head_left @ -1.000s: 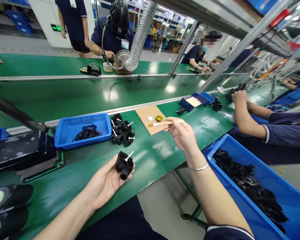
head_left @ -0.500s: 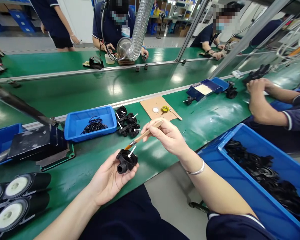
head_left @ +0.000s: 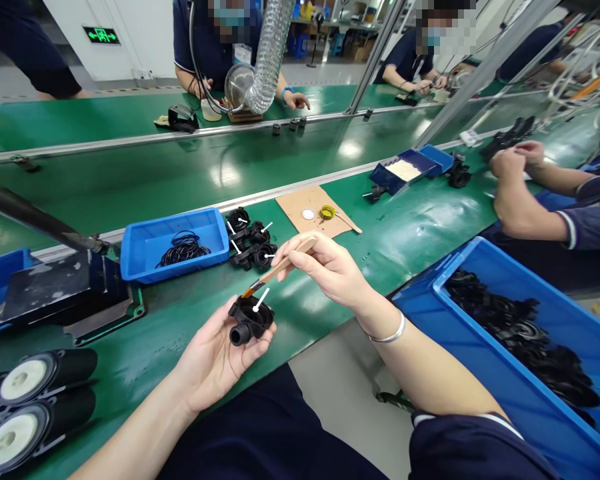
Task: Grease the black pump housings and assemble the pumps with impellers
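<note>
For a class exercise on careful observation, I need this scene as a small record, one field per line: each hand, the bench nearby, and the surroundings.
Left hand: holds black housing with white stem
Right hand: holds wooden-handled brush
Brush tip: at housing's rim; exact contact unclear
Bench: green surface
Blue tray: beyond left hand; holds black rings
Cluster: similar parts with white stems, beside tray
Brown board: bears white disc, small yellow container, wooden stick
Blue crate: at the right; holds black parts
Nearby: co-worker's arm at right
</note>
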Tool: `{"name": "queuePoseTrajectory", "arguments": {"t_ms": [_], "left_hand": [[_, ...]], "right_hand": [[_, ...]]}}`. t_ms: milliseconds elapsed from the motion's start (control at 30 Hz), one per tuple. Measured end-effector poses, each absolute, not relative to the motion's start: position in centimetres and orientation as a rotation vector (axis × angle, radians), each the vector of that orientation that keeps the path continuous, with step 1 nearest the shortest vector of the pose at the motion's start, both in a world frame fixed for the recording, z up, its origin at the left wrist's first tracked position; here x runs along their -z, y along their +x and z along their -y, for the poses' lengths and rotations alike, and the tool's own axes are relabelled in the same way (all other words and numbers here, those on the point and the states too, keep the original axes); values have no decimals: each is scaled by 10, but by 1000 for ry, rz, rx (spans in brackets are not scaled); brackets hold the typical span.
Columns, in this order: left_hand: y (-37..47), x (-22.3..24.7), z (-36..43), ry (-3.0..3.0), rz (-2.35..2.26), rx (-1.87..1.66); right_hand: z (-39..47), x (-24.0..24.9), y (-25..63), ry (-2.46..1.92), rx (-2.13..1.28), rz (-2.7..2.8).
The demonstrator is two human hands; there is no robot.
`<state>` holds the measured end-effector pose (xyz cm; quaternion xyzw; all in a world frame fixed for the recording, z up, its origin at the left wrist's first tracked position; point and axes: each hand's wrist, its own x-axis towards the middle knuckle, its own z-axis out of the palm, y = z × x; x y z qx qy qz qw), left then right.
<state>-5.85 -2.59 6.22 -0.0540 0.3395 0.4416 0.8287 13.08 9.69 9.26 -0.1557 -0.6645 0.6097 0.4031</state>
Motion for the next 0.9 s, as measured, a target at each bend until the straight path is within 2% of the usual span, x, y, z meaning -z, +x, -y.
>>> {"name": "queuePoseTrajectory", "arguments": {"t_ms": [233, 467, 733, 900], "left_hand": [[-59, -65, 27, -124, -726, -921], [-56, -65, 24, -103, -750, -947], [-51, -70, 25, -80, -787, -935], [-51, -70, 25, -56, -839, -988]], "right_hand": [[-97, -93, 133, -343, -1515, 1723], [-92, -97, 144, -499, -1346, 1932], [-89, -93, 137, -300, -1371, 1772], [-87, -93, 146, -394, -1173, 1942]]}}
